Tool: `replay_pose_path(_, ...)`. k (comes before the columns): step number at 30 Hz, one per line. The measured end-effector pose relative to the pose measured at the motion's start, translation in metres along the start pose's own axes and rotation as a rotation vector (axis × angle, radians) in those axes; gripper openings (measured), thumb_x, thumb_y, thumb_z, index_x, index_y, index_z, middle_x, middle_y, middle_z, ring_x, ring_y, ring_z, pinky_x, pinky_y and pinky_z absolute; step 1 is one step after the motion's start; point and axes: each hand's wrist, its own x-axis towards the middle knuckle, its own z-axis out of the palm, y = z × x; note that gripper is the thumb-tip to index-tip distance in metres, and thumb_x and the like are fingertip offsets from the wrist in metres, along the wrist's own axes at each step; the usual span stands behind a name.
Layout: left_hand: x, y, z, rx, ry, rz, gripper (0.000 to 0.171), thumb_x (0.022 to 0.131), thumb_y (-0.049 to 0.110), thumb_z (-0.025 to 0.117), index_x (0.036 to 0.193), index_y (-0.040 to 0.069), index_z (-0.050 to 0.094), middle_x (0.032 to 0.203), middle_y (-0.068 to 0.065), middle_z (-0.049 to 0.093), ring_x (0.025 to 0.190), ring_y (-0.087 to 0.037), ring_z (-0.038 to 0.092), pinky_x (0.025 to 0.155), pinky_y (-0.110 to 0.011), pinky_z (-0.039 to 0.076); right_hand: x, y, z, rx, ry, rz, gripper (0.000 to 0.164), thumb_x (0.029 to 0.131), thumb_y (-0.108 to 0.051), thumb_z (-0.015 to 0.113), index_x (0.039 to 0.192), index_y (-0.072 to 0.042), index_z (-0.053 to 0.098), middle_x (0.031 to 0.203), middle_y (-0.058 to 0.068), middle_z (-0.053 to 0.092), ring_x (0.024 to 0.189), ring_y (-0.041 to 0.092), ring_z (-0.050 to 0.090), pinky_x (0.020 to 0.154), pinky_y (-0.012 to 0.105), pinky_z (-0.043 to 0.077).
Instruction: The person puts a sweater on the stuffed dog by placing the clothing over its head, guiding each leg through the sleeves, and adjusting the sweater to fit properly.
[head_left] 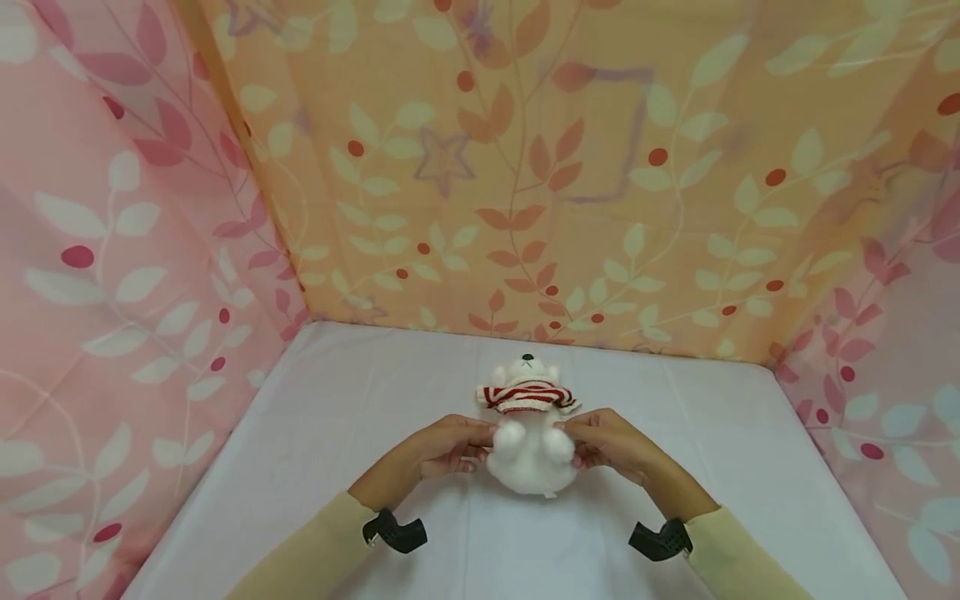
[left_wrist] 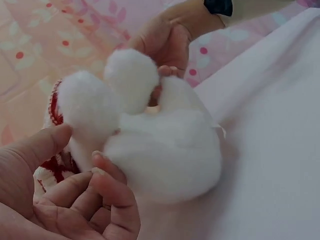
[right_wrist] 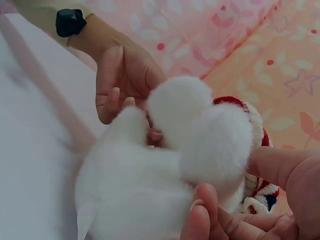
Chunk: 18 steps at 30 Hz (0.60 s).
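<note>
A white plush bear (head_left: 531,454) in a red-and-white striped knitted sweater (head_left: 528,395) is belly up at the middle of the white table, its dark nose pointing to the back wall. My left hand (head_left: 453,443) pinches the leg on the left side between thumb and fingers. On the other side, my right hand (head_left: 603,437) holds the right-hand leg the same way. From the left wrist, the thumb lies against one fluffy leg (left_wrist: 87,102), with fingertips below it. The right wrist view shows that thumb and fingers around the other leg (right_wrist: 217,145). A small tag (head_left: 550,495) sticks out at the bear's bottom.
The white tabletop (head_left: 360,367) extends around the bear. Leaf-patterned cloth hangs at the back (head_left: 525,167) and down the left side (head_left: 135,292) and right side (head_left: 892,400). A black wrist camera (head_left: 393,532) sits on the left forearm, another black camera (head_left: 660,540) on the right.
</note>
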Motion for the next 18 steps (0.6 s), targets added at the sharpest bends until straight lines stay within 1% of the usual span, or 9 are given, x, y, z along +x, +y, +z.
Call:
replay_pose_path(2, 0.006, -0.004, 0.001, 0.052, 0.057, 0.039, 0.019, 0.099, 0.019, 0.066, 0.109, 0.004, 0.075, 0.084, 0.0, 0.07, 0.064, -0.008, 0.058, 0.055, -0.021, 0.048, 0.002, 0.003, -0.001, 0.021, 0.016, 0.012, 0.029, 0.1, -0.027, 0.064, 0.096, -0.001, 0.073, 0.066, 0.002, 0.064, 0.061, 0.013, 0.061, 0.06, 0.028, 0.053)
replay_pose_path(4, 0.011, -0.007, 0.003, 0.135, 0.13, 0.105, 0.025, 0.097, 0.021, 0.07, 0.112, 0.001, 0.075, 0.083, 0.001, 0.07, 0.062, -0.009, 0.059, 0.054, -0.022, 0.047, 0.004, 0.006, -0.002, 0.035, 0.033, 0.025, 0.029, 0.1, -0.028, 0.064, 0.09, -0.002, 0.072, 0.064, 0.001, 0.062, 0.059, 0.011, 0.06, 0.059, 0.026, 0.051)
replay_pose_path(7, 0.018, -0.011, 0.007, 0.274, 0.235, 0.234, 0.031, 0.094, 0.024, 0.074, 0.115, 0.001, 0.075, 0.084, -0.001, 0.073, 0.061, -0.013, 0.061, 0.053, -0.026, 0.047, 0.007, 0.011, -0.004, 0.048, 0.061, 0.043, 0.03, 0.101, -0.029, 0.064, 0.085, -0.004, 0.07, 0.063, 0.001, 0.061, 0.057, 0.01, 0.058, 0.058, 0.026, 0.051)
replay_pose_path(9, 0.022, -0.011, 0.01, 0.356, 0.286, 0.329, 0.029, 0.093, 0.023, 0.075, 0.113, 0.001, 0.075, 0.088, -0.004, 0.075, 0.06, -0.017, 0.062, 0.053, -0.03, 0.048, 0.008, 0.012, -0.006, 0.051, 0.077, 0.047, 0.031, 0.101, -0.03, 0.063, 0.083, -0.005, 0.069, 0.063, 0.0, 0.06, 0.057, 0.009, 0.057, 0.058, 0.025, 0.051)
replay_pose_path(11, 0.026, -0.009, 0.013, 0.419, 0.323, 0.407, 0.024, 0.093, 0.021, 0.075, 0.11, 0.004, 0.077, 0.09, -0.005, 0.075, 0.059, -0.022, 0.063, 0.052, -0.034, 0.05, 0.008, 0.014, -0.008, 0.054, 0.087, 0.045, 0.031, 0.101, -0.03, 0.062, 0.083, -0.006, 0.068, 0.064, -0.001, 0.06, 0.056, 0.008, 0.056, 0.057, 0.025, 0.05)
replay_pose_path(12, 0.027, -0.009, 0.014, 0.438, 0.336, 0.441, 0.022, 0.093, 0.019, 0.076, 0.109, 0.005, 0.077, 0.09, -0.006, 0.075, 0.059, -0.025, 0.063, 0.051, -0.036, 0.05, 0.009, 0.014, -0.008, 0.053, 0.093, 0.043, 0.031, 0.101, -0.03, 0.062, 0.082, -0.006, 0.068, 0.065, -0.001, 0.06, 0.056, 0.008, 0.056, 0.057, 0.024, 0.05)
replay_pose_path(14, 0.03, -0.007, 0.017, 0.461, 0.354, 0.488, 0.018, 0.092, 0.018, 0.076, 0.106, 0.006, 0.077, 0.09, -0.006, 0.075, 0.058, -0.027, 0.064, 0.05, -0.038, 0.051, 0.009, 0.014, -0.009, 0.046, 0.108, 0.04, 0.031, 0.101, -0.029, 0.061, 0.08, -0.007, 0.068, 0.064, -0.002, 0.059, 0.055, 0.008, 0.055, 0.056, 0.024, 0.05)
replay_pose_path(16, 0.032, -0.005, 0.019, 0.46, 0.368, 0.509, 0.015, 0.092, 0.015, 0.075, 0.104, 0.006, 0.077, 0.088, -0.006, 0.074, 0.059, -0.03, 0.064, 0.05, -0.035, 0.05, 0.011, 0.015, -0.008, 0.02, 0.14, 0.028, 0.03, 0.1, -0.026, 0.062, 0.08, -0.005, 0.069, 0.062, -0.001, 0.058, 0.054, 0.008, 0.054, 0.055, 0.024, 0.049)
replay_pose_path(18, 0.033, -0.004, 0.02, 0.453, 0.383, 0.529, 0.014, 0.092, 0.013, 0.074, 0.104, 0.005, 0.076, 0.084, -0.007, 0.074, 0.058, -0.031, 0.064, 0.048, -0.032, 0.048, 0.013, 0.015, -0.006, -0.025, 0.208, -0.003, 0.028, 0.098, -0.025, 0.066, 0.083, -0.002, 0.071, 0.061, -0.001, 0.059, 0.054, 0.009, 0.055, 0.055, 0.026, 0.05)
